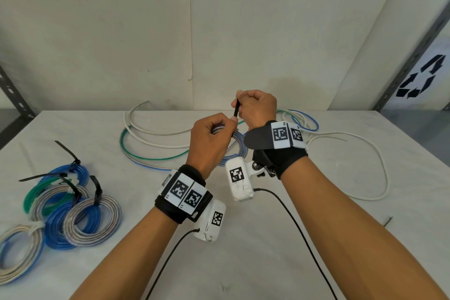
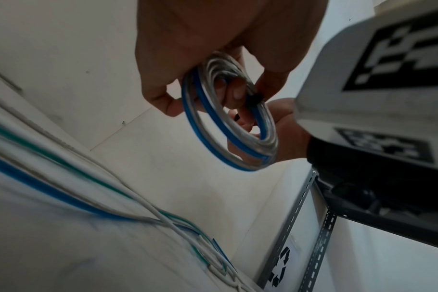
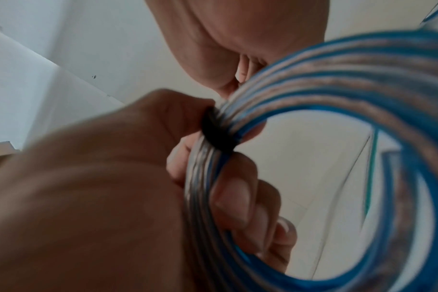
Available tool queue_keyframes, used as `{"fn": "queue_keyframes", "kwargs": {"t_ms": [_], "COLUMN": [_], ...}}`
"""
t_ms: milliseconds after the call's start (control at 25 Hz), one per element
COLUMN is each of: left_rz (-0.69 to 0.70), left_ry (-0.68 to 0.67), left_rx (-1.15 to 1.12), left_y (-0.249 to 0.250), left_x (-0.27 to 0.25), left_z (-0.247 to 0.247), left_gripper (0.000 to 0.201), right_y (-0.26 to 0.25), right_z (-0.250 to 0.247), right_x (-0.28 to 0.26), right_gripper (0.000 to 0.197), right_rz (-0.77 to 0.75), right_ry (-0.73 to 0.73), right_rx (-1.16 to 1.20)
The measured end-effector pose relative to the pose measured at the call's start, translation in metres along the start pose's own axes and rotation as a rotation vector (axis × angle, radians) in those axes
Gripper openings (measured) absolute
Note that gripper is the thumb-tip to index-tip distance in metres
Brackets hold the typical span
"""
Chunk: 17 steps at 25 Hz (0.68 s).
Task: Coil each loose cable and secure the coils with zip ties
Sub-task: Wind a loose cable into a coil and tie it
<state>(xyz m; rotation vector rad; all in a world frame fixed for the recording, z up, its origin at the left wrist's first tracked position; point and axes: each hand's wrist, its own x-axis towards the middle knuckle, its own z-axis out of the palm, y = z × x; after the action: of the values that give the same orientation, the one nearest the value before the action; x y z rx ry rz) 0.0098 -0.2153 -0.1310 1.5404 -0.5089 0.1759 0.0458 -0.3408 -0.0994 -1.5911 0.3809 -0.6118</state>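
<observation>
So, mid-cinch: left hand (image 1: 210,140) fist-tight around blue-silver coil (image 2: 228,126), held above table (image 1: 267,238); right hand (image 1: 257,107) pinching black zip tie (image 1: 236,109) tail. Next probably steady pull till snug.

A white cloth-covered table (image 1: 267,263) stands against a pale panelled wall (image 1: 194,31), with grey perforated metal shelf uprights (image 1: 414,56) at the table's far right beside a white sign bearing a black recycling symbol (image 1: 420,78).
</observation>
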Motion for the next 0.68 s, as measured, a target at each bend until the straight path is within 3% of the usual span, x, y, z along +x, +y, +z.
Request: {"fn": "queue_keyframes", "kwargs": {"t_ms": [120,280,400,480,560,600,680], "left_rz": [-0.009,-0.168,-0.230,-0.255,-0.299,-0.316,-0.352], "left_ry": [-0.048,-0.281,-0.271,-0.221,-0.184,-0.171,-0.173], "left_rx": [0.045,-0.131,-0.212,-0.249,-0.300,-0.318,-0.355], "left_y": [0.002,0.017,0.020,0.017,0.013,0.012,0.011], "left_x": [-0.001,0.003,0.009,0.012,0.015,0.016,0.017], "left_z": [0.000,-0.015,-0.027,-0.033,-0.038,-0.040,-0.042], "left_gripper": [0.026,0.020,0.022,0.023,0.026,0.026,0.027], "right_y": [-0.001,-0.025,-0.036,-0.037,-0.032,-0.029,-0.023], "right_z": [-0.008,-0.029,-0.042,-0.051,-0.058,-0.060,-0.064], "right_x": [0.005,0.015,0.005,-0.012,-0.032,-0.040,-0.048], "right_gripper": [0.027,0.022,0.018,0.017,0.015,0.017,0.022], "right_rz": [-0.043,-0.135,-0.103,0.010,0.085,0.085,0.056], "right_ry": [0.011,0.036,-0.026,-0.143,-0.368,-0.466,-0.521], "right_rx": [-0.004,0.089,0.106,0.049,-0.056,-0.098,-0.093]}}
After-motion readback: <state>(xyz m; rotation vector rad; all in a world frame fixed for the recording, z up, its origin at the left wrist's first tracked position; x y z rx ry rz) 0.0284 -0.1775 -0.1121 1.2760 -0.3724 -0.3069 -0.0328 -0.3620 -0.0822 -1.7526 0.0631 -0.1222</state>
